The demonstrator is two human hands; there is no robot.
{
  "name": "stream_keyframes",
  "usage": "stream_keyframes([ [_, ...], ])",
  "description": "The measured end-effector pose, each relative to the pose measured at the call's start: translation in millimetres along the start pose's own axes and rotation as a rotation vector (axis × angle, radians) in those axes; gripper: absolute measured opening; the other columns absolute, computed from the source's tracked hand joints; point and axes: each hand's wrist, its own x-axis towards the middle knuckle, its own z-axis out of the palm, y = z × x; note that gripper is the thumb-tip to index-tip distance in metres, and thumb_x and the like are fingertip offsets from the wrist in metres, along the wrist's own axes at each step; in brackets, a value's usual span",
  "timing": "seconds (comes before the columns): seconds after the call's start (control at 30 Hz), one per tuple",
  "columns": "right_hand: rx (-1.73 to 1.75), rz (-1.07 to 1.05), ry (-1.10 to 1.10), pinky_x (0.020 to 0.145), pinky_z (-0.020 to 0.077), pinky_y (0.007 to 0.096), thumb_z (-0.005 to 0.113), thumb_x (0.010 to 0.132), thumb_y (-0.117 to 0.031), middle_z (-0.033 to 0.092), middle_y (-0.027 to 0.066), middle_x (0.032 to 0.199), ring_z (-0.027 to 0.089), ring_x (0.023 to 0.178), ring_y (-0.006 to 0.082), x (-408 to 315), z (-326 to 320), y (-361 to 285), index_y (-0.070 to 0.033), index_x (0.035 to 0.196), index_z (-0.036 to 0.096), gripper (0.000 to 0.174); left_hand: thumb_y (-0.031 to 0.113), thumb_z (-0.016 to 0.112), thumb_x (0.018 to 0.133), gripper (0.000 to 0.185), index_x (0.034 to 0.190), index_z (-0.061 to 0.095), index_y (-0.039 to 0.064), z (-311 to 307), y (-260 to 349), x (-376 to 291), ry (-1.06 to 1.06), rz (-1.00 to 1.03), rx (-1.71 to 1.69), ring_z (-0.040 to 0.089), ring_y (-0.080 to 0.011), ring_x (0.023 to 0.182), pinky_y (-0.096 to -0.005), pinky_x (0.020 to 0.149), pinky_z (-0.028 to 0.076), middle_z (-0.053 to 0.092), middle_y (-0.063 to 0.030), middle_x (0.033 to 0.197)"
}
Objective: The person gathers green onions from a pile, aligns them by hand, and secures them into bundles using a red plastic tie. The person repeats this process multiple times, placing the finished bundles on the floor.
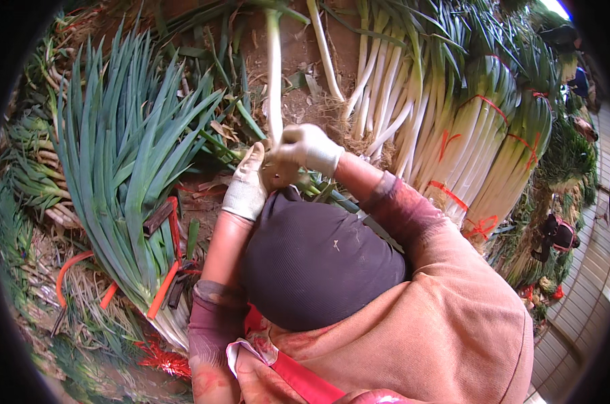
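Note:
Both my hands wear pale, soiled work gloves. A large green onion (274,76) with a long white stem stands upright in the picture, its root end between my hands. My left hand (248,177) is closed around the low end of it, thumb uppermost. Close beside it, my right hand (307,146) is blurred, its fingers curled at the same root end. The roots and fingertips are partly hidden. Dark ribbed cloth (325,257) bulges between my forearms and covers what lies beneath. To the left, a bunch of green onions (128,151) rests in a red metal frame (163,289).
Loose green onions (380,86) lie at the upper right with white stems and roots. Beside them stand bundles (479,126) tied with red strips. Shredded red plastic ties (166,359) lie at lower left. Trimmed leaves litter the soil floor (305,103). Paving (577,313) runs along the right.

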Motion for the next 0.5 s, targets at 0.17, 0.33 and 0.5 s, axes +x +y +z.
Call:
stream_keyframes([
  [0.17, -0.432, 0.185, 0.385, 0.091, 0.058, 0.044, 0.073, 0.095, -0.036, 0.074, 0.0197, 0.112, 0.073, 0.103, 0.0343, 45, -47, 40, -0.004, 0.112, 0.074, 0.037, 0.025, 0.063, 0.107, 0.025, 0.113, 0.063, 0.001, -11, 2, 7, 0.015, -0.254, -0.042, 0.059, -0.0121, 0.059, -0.027, 0.047, 0.047, 0.072, -0.0213, 0.099],
  [0.33, -0.715, 0.515, 0.354, 0.092, 0.0588, 0.0458, 0.069, 0.095, -0.026, 0.076, 0.0205, 0.108, 0.074, 0.106, 0.0368, 104, -88, 97, -0.004, 0.125, 0.069, 0.037, 0.025, 0.064, 0.107, 0.036, 0.124, 0.062, -0.006, 4, 19, -14, -0.259, -0.166, -0.2, 0.053, -0.0087, 0.055, -0.023, 0.047, 0.044, 0.07, -0.0308, 0.112],
  [0.5, 0.178, 0.344, 0.293, 0.068, 0.0598, 0.0332, 0.076, 0.093, -0.02, 0.077, 0.0114, 0.093, 0.072, 0.075, 0.0182, 84, -86, 52, -0.001, 0.113, 0.077, 0.028, 0.021, 0.062, 0.106, 0.044, 0.134, 0.053, -0.011, 32, 86, -45, -0.521, 0.211, -0.34, 0.047, -0.0037, 0.044, -0.0188, 0.04, 0.042, 0.069, -0.0315, 0.111],
])
